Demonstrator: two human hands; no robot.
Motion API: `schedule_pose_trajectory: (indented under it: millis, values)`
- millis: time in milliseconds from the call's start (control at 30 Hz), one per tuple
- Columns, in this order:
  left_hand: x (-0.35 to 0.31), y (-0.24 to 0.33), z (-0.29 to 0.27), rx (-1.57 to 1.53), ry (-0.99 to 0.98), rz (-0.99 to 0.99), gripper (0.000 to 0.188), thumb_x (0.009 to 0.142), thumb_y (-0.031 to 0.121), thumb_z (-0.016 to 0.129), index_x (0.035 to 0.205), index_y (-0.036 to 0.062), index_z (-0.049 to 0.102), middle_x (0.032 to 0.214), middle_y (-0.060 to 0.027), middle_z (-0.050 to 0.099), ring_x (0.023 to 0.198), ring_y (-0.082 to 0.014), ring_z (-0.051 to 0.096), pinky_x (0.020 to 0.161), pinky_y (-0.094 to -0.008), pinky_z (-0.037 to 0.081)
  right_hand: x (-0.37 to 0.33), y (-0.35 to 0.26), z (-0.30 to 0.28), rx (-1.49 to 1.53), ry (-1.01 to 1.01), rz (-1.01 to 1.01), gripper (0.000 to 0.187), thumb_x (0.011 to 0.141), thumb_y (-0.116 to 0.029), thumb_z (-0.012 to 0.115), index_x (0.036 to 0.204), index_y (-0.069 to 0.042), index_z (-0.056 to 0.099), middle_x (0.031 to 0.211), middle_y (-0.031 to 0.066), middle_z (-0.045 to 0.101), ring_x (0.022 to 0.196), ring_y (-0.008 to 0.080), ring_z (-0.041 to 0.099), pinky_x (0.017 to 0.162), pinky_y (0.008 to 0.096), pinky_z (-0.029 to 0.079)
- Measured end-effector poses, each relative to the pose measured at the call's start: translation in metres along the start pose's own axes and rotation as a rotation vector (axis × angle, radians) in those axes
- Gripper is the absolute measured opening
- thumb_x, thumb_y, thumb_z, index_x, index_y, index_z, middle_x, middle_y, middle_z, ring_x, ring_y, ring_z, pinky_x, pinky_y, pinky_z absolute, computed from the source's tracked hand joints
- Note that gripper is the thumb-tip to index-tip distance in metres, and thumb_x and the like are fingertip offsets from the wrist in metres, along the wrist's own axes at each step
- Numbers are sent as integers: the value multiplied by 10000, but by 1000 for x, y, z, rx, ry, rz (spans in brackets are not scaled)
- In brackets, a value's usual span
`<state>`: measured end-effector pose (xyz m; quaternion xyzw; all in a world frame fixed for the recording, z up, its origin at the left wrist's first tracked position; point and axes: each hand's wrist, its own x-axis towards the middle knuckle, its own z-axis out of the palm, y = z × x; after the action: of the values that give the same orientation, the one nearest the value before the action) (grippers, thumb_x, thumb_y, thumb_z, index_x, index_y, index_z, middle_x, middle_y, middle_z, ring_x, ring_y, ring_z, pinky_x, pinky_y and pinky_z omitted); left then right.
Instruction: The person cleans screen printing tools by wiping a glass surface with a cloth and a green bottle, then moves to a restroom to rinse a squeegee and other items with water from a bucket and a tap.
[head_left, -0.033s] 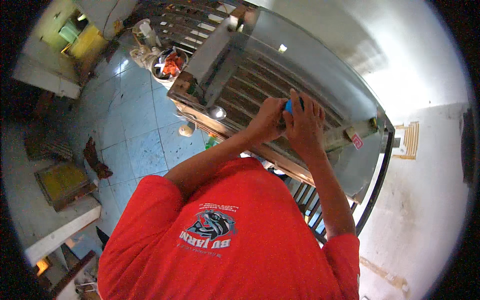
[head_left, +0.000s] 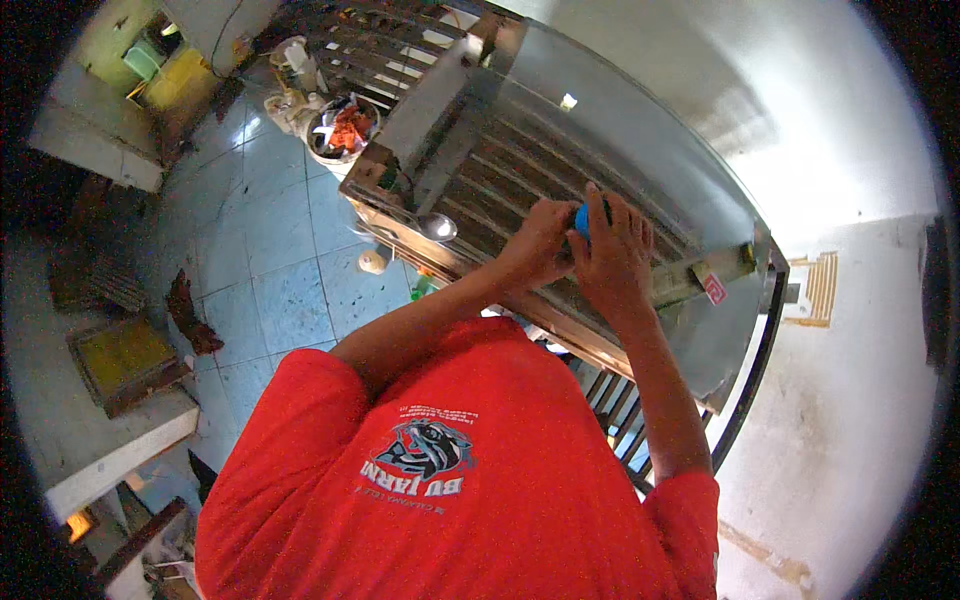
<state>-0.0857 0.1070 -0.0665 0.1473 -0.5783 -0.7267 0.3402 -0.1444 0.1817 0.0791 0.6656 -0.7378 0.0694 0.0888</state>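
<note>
Both my hands are together over the slatted table (head_left: 490, 170), around a small bright blue rounded thing (head_left: 582, 221), perhaps a cap. My left hand (head_left: 540, 242) is closed, its fingers curled beside the blue thing; whatever lies inside the fist is hidden. My right hand (head_left: 615, 250) lies over the blue thing from the right, fingers bent across it, gripping it. Left of my hands, a metal spoon or ladle (head_left: 437, 228) rests at the table's near edge. Right of them lies a long greenish piece (head_left: 735, 263) with a red-and-white label (head_left: 713, 288).
A bin (head_left: 345, 140) filled with red and white scraps stands on the blue tiled floor (head_left: 280, 240) beyond the table's left end. A white wall (head_left: 840, 400) rises along the right. A framed yellowish panel (head_left: 125, 362) and a brown crumpled thing (head_left: 190, 315) are at the left.
</note>
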Motion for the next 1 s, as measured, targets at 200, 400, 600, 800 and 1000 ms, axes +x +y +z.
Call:
schedule_pose_trajectory:
  millis: [200, 400, 600, 800, 1000]
  values:
    - [-32, 87, 1, 634, 153, 267, 569, 621, 144, 729, 1097, 37, 437, 1042, -195, 501, 954, -389, 475, 799, -441, 403, 11, 20, -25, 749, 261, 251, 436, 899, -352, 414, 1211, -47, 442, 1095, 131, 535, 995, 225, 503, 882, 377, 359]
    - [-104, 148, -26, 458, 266, 204, 594, 667, 199, 742, 1154, 50, 437, 1012, -143, 545, 978, -315, 514, 854, -398, 409, 9, 13, 19, 1098, 3, 600, 302, 860, -278, 492, 1052, -49, 531, 916, 109, 626, 811, 195, 593, 746, 326, 454]
    - [-181, 167, -68, 843, 245, -83, 440, 718, 131, 694, 1117, 90, 512, 1102, -96, 556, 1052, -228, 510, 922, -376, 392, 43, -97, 35, 698, -434, 129, 435, 777, -384, 558, 1018, -25, 510, 857, 232, 604, 804, 393, 586, 711, 475, 456]
    - [-180, 149, -77, 525, 594, -151, 566, 683, 56, 727, 1170, 6, 443, 1197, -129, 499, 1080, -248, 494, 964, -389, 355, 29, -93, 112, 799, -79, 48, 256, 753, -213, 539, 856, 17, 493, 737, 243, 573, 720, 425, 565, 651, 506, 440]
    - [-175, 151, -87, 705, 511, -148, 670, 701, 128, 727, 1254, 19, 364, 1209, -134, 479, 1078, -241, 500, 908, -364, 421, 38, -96, 89, 829, -196, 137, 249, 719, -189, 561, 829, 28, 506, 724, 250, 568, 704, 428, 563, 644, 501, 438]
